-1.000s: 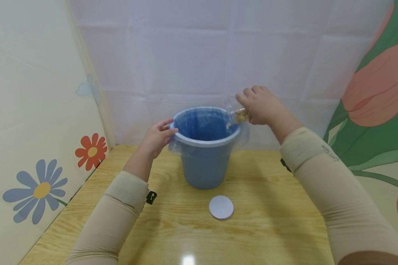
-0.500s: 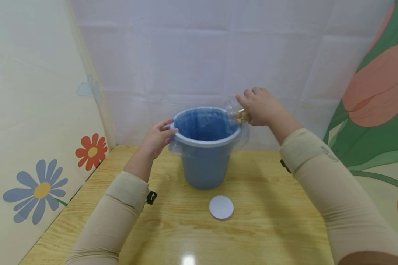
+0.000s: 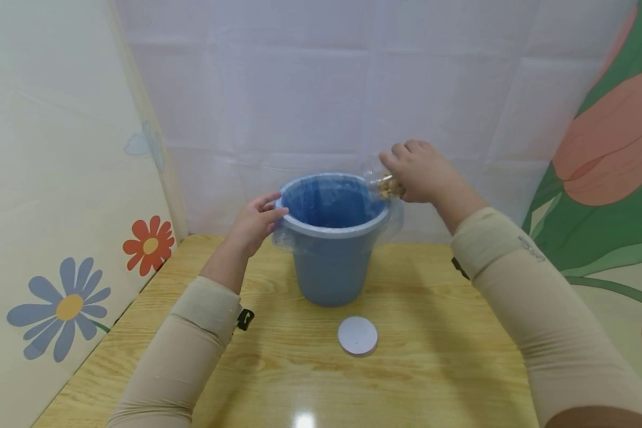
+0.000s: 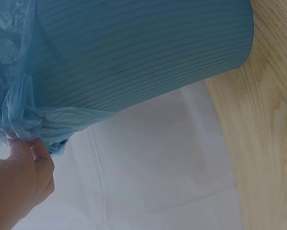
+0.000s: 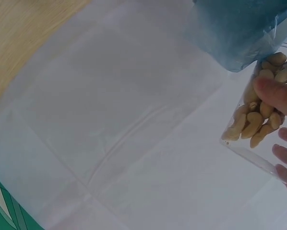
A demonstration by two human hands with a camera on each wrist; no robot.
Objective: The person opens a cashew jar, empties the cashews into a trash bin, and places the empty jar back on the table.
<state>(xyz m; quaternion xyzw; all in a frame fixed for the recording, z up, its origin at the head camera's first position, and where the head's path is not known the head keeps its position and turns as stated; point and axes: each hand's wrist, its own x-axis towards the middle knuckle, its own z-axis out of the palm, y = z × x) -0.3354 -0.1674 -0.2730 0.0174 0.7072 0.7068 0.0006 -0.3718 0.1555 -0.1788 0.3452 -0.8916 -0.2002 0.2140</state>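
A blue bucket (image 3: 331, 270) lined with a thin clear plastic bag (image 3: 285, 239) stands upright on the table. My left hand (image 3: 254, 224) holds its rim at the left side. In the left wrist view, thumb and curled fingers meet the bag's gathered edge (image 4: 21, 127) at that rim. My right hand (image 3: 419, 172) grips a clear jar (image 3: 371, 181), tilted with its mouth over the right of the rim. Pale curved nuts (image 5: 256, 120) lie inside the jar, seen through its wall in the right wrist view. The bucket's bottom inside is hidden.
A round white lid (image 3: 357, 336) lies flat on the wood-grain table (image 3: 278, 368) in front of the bucket. Behind it hangs a white creased sheet (image 3: 299, 89). Flower-printed panels (image 3: 59, 178) stand at left and right.
A second ago nuts showed at the jar's mouth; now they sit deeper in it. The jar shifts only slightly. My left hand, the bucket and the lid stay in place.
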